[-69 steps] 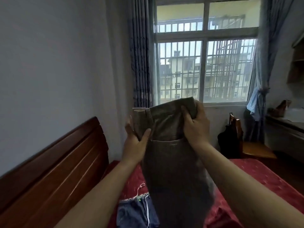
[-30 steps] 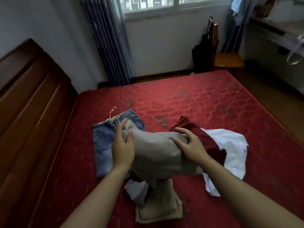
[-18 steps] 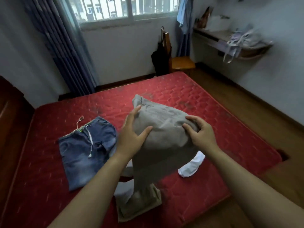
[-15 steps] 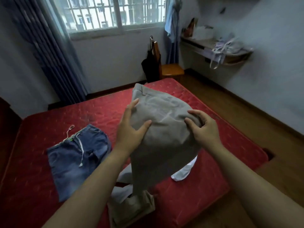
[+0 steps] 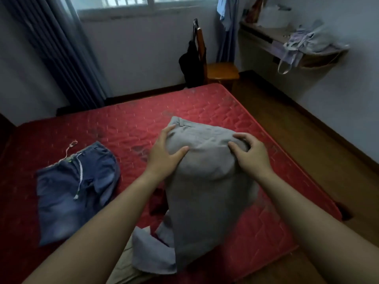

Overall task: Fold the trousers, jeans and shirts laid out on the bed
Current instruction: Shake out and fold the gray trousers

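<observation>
Grey trousers (image 5: 205, 181) hang folded over in the air above the red mattress (image 5: 127, 124). My left hand (image 5: 164, 156) grips their upper left side, thumb on the front. My right hand (image 5: 251, 155) grips the upper right side. The legs drape down toward me. Folded blue jeans (image 5: 69, 193) with a white drawstring lie flat on the left of the bed. A pale blue-grey garment (image 5: 151, 255) and a beige piece (image 5: 123, 271) lie by the near edge, below the trousers. A dark red garment (image 5: 156, 203) shows behind my left forearm.
A wooden chair (image 5: 217, 68) with a black bag (image 5: 190, 64) hung on it stands past the bed's far corner. A wall shelf (image 5: 287, 42) holds bags at the right. Curtains (image 5: 61, 48) hang at the far left. Wooden floor (image 5: 297, 140) runs along the bed's right side.
I brought the grey trousers down from head height at the window to over the bed. My view has swung right and down. Both hands keep their grip on the trousers.
</observation>
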Available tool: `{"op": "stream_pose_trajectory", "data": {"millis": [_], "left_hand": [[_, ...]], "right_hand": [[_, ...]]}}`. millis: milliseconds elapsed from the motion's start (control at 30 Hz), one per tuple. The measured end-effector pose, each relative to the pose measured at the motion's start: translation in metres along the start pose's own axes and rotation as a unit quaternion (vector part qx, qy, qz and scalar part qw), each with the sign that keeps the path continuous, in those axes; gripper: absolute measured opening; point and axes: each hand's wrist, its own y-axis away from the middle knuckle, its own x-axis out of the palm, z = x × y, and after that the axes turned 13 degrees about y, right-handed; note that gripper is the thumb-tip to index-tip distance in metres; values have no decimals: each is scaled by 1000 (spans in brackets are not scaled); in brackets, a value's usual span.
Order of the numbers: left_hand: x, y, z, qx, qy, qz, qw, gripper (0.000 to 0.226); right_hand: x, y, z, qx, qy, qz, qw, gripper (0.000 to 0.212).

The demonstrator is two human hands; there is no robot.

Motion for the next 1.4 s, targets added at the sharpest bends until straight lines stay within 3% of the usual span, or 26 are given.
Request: {"op": "stream_pose_trajectory", "data": {"millis": [133,233,467,633,767,900,1100,1267,1333,1400], "left_hand": [[33,-44,99,-115,-57,-52,990,71],[48,-44,180,-232,-107,-112,960,76],[95,49,336,-351,-130,-27,927,52],[123,69,402,-386,-144,-34,911,43],[143,58,432,-417,-107,-65,900,53],[163,57,442,-441,-50,-94,891,57],[183,72,439,-429,-20,-129,894,46],[192,79,436,-404,0,-165,900,44],[196,85,434,-411,30,-147,899,46],[200,91,431,-404,54,-137,903,52]], "right_hand": [[82,-66,-82,20,52,167,984,52],[140,-82,-149,61,96,229,967,61],[240,-20,-278,103,131,307,937,47],[291,-18,-320,88,171,246,950,46],[316,-27,-338,125,172,168,962,62],[325,-15,-352,178,106,186,961,72],[323,-6,-362,201,92,175,959,62],[306,-24,-365,156,84,51,983,31],[299,-25,-370,179,89,27,979,37],[298,-16,-373,240,84,85,963,53]]}}
